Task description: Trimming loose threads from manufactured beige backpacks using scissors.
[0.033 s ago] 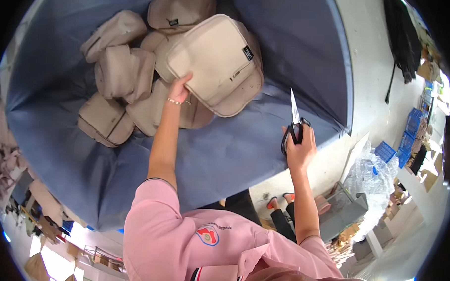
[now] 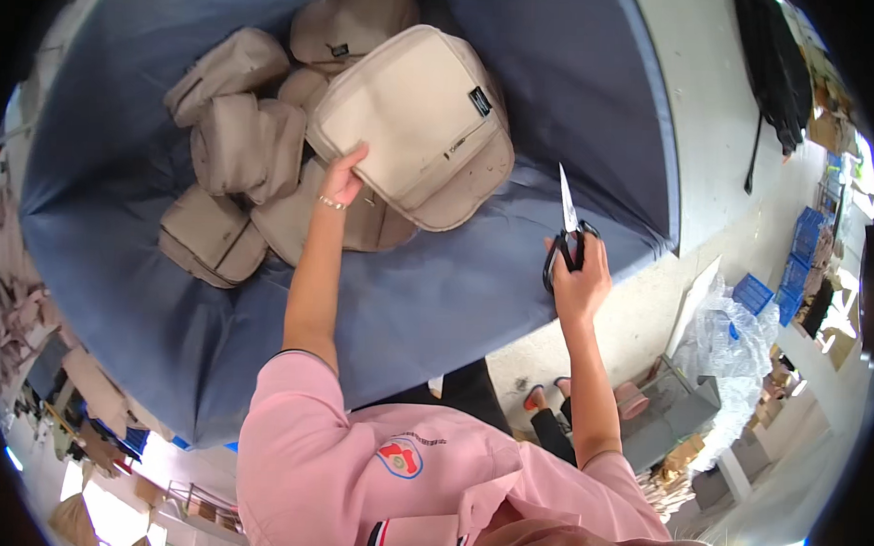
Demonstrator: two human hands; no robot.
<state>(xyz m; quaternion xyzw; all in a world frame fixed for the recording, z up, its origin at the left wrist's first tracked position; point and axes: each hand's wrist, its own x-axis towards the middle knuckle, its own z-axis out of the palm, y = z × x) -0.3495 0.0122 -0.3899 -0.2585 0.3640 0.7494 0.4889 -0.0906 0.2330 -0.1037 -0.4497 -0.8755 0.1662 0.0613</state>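
Observation:
A beige backpack [image 2: 404, 103] with a small black label lies slanted on top of other beige bags. At its lower left edge, my left hand [image 2: 342, 178] grips the backpack, thumb over the front panel and the other fingers mostly hidden. Farther right, my right hand [image 2: 583, 286] is closed round the black handles of a pair of scissors [image 2: 567, 210]. The bright blades point away from me, over the blue fabric, apart from the backpack. They look closed together.
Several beige bags [image 2: 230, 145] are heaped to the left inside a large blue fabric-lined bin [image 2: 436, 311]. Its raised wall [image 2: 606, 106] stands on the right. Beyond it are clear plastic wrapping [image 2: 729, 331], blue crates [image 2: 799, 252] and another person's feet [image 2: 539, 397].
The backpack's left edge has shifted slightly left, and my left hand has moved a little left and nearer with it. The scissors stay in my right hand, nearly still.

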